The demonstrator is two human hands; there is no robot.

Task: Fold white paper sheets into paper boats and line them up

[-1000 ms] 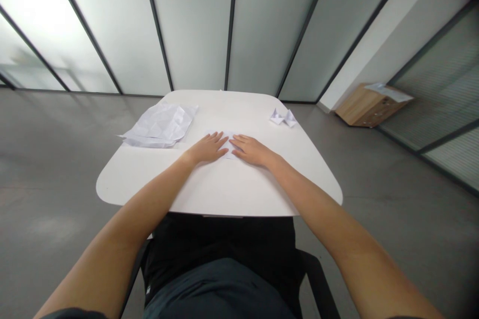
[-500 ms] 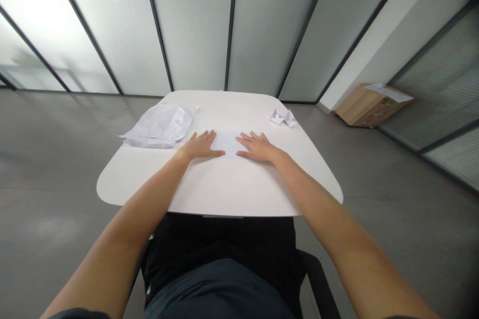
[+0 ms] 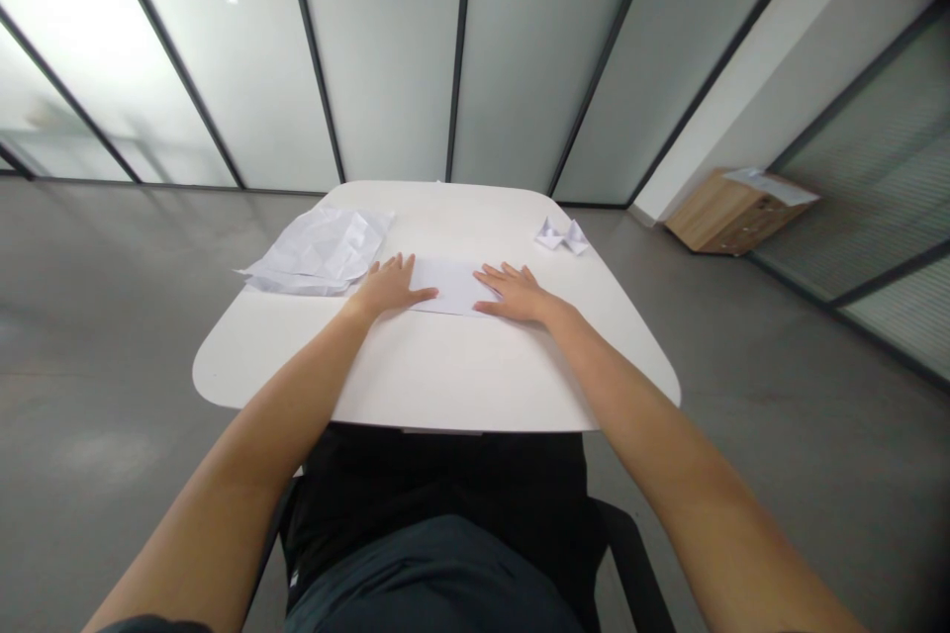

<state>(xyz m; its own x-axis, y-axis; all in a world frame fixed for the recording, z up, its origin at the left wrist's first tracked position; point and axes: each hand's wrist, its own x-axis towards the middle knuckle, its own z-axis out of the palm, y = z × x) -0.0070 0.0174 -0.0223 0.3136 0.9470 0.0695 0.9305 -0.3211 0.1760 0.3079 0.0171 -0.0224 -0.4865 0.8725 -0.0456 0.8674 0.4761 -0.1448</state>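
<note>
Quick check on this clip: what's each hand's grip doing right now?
Left hand: open, palm down on the left end of the white paper sheet, not gripping.
Right hand: open, palm down on its right end, not gripping.

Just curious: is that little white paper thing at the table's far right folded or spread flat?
Folded: the paper piece rises in small pointed peaks instead of lying flat on the table.

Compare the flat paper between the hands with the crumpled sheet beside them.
The flat paper lies smooth; the crumpled sheet is creased. The flat paper sits between the left hand and right hand; the crumpled sheet lies untouched near the edge of the table. The flat paper looks smaller than the crumpled sheet. Both are white.
</note>
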